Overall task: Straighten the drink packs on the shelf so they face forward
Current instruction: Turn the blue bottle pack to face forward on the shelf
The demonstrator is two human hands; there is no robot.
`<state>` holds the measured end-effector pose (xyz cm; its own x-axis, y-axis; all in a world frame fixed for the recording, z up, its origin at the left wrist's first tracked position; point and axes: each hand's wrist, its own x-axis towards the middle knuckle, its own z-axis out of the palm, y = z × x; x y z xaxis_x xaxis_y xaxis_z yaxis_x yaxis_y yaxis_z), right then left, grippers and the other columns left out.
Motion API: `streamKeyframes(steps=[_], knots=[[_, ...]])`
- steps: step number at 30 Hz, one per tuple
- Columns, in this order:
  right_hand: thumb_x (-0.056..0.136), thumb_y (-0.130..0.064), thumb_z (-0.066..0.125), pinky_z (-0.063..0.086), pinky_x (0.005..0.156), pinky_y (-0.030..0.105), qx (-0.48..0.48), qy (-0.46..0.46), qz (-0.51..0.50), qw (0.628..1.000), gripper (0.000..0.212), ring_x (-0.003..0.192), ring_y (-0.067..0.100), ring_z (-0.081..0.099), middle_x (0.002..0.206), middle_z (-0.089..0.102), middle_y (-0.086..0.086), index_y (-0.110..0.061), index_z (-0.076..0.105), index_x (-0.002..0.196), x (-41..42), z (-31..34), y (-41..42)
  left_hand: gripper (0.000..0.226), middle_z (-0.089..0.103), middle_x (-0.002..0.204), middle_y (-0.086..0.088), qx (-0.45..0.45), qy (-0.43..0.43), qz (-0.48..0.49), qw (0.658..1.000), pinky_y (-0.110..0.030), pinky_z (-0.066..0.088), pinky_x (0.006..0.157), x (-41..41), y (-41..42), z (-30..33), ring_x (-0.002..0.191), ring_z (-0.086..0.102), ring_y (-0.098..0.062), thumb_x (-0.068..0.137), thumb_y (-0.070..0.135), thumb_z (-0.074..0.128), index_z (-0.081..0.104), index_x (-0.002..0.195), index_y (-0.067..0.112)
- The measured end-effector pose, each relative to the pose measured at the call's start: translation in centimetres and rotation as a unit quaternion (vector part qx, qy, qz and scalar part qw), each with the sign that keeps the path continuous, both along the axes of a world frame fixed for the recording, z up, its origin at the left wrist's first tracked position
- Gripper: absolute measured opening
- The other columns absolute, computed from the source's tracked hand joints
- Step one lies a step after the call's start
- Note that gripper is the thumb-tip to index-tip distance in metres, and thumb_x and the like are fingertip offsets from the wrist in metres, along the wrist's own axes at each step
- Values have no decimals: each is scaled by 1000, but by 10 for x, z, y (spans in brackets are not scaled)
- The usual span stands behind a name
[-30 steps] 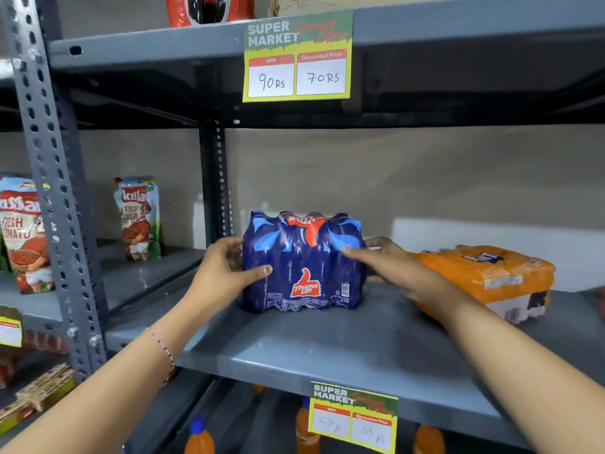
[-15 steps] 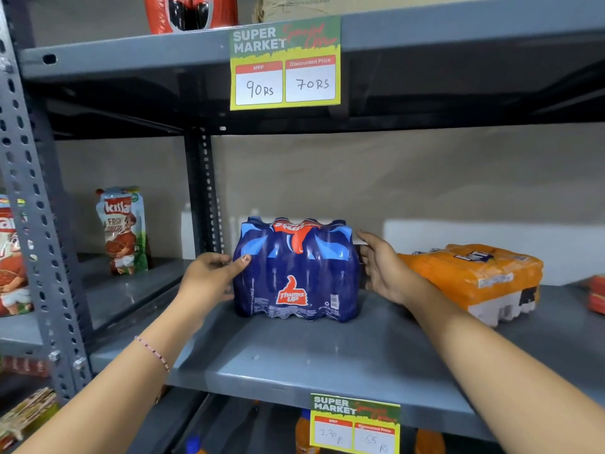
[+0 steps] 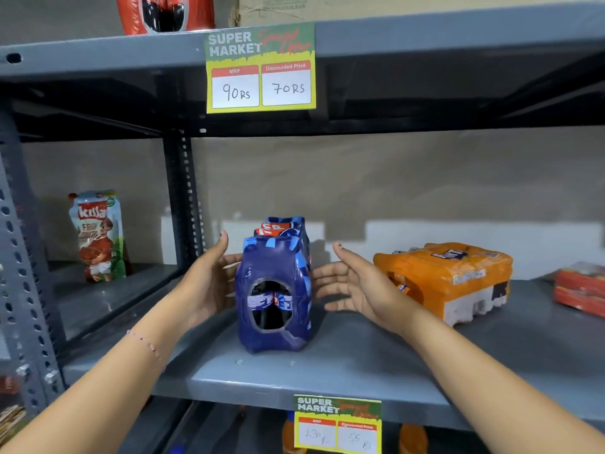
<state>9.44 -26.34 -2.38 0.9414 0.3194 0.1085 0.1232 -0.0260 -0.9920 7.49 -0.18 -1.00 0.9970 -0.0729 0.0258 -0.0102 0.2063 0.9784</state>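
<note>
Head view: price tag (image 3: 261, 68) reads "90RS", "70RS"; pouch (image 3: 97, 234) perhaps "Kissan".

The grey shelf (image 3: 360, 365) bears an upright blue drink pack (image 3: 275, 290) and an orange pack (image 3: 448, 276) lying flat.

Bare, sleeveless forearms, a thin beaded bracelet (image 3: 146, 343) on the left wrist
</note>
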Motion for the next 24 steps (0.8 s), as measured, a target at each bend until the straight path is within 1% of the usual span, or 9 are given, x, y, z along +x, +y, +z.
streamKeyframes(steps=[2,4,7,9,13,15,18,21,24], knots=[[100,-58,34,52,89,43,24,-11,-28,999,56,101,20,68,110,75,5,-18,73,105,7,5,-1,82,78,76,3,57,-43,-24,997,-27,54,56,-13,0,-6,55,72,-10,58,82,70,67,108,17],[101,-59,35,49,92,43,49,-8,-67,997,53,111,20,64,126,69,7,-20,70,115,23,12,-2,103,82,95,9,141,-85,-17,986,-25,60,64,-24,0,-12,73,78,-6,42,66,94,59,130,23],[100,-59,37,44,102,46,35,14,-108,993,58,128,23,54,143,59,8,-19,61,134,51,18,8,101,78,119,5,254,-126,30,958,-30,60,89,-23,-1,-21,103,77,-10,61,19,99,46,146,27],[100,-58,38,36,111,51,13,15,-111,994,61,139,26,46,152,52,10,-17,53,144,62,23,20,95,77,120,2,263,-137,35,954,-27,61,83,-20,3,-24,103,77,-11,68,0,92,45,145,25],[99,-60,40,26,116,54,2,14,-98,995,67,148,26,36,160,42,8,-19,43,152,71,26,37,79,80,116,0,233,-122,-13,965,-25,62,79,-12,15,-22,103,78,-14,75,-12,82,52,135,28],[96,-64,42,29,113,52,-14,9,-94,995,67,143,28,41,157,45,6,-24,45,150,72,23,39,79,80,119,-5,182,-96,-25,978,-33,64,81,-6,27,-25,105,78,-22,70,-7,88,55,134,26],[92,-67,47,35,105,49,-28,0,-103,994,63,132,28,52,149,56,4,-27,53,141,72,18,32,109,79,123,-8,175,-63,3,983,-42,64,84,2,42,-30,107,77,-29,44,30,105,52,139,25],[84,-69,57,38,108,52,-52,-11,-115,992,71,132,28,54,145,60,1,-26,54,140,69,15,20,69,76,117,-9,140,-42,100,984,-34,65,66,10,39,-29,90,75,-24,78,6,85,50,136,16],[89,-60,62,40,107,50,-77,-19,-116,990,62,129,27,55,139,63,1,-23,54,138,64,14,10,33,78,107,-11,169,-43,265,948,-45,62,81,28,38,-28,93,76,-31,79,-3,84,66,106,6]])
